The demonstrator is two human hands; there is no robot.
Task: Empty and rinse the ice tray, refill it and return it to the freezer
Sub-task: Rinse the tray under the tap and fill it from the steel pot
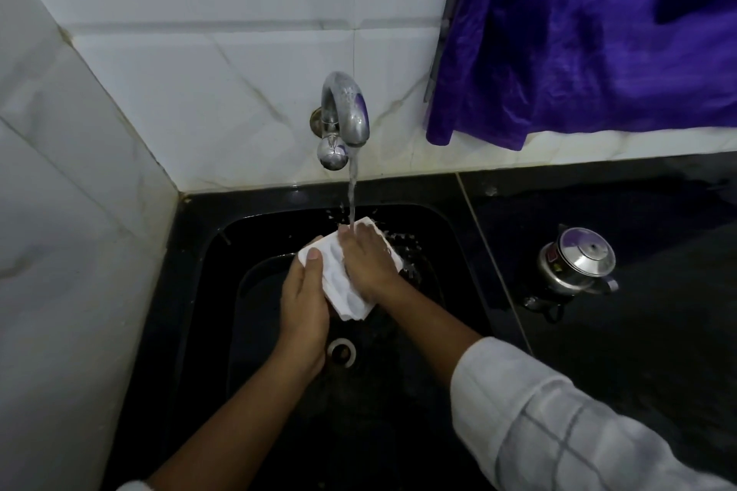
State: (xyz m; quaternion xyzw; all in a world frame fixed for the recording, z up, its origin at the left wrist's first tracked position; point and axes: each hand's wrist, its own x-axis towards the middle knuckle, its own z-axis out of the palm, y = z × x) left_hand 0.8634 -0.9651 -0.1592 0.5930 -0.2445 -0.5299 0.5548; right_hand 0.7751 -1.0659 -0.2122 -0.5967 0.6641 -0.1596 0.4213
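right sleeve [558,423] | both hands' fingers clamp ice tray [339,275] | tap stream [353,191] hits right fingers [355,233]

A white sleeve [558,411] with thin grey checks, pushed up.

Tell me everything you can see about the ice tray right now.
The ice tray is white, plastic-looking, with rounded hollows visible and no ice showing. It is held tilted over the black sink, under the tap's running water. The left hand grips its left edge, thumb on top; the right hand lies across its upper face.
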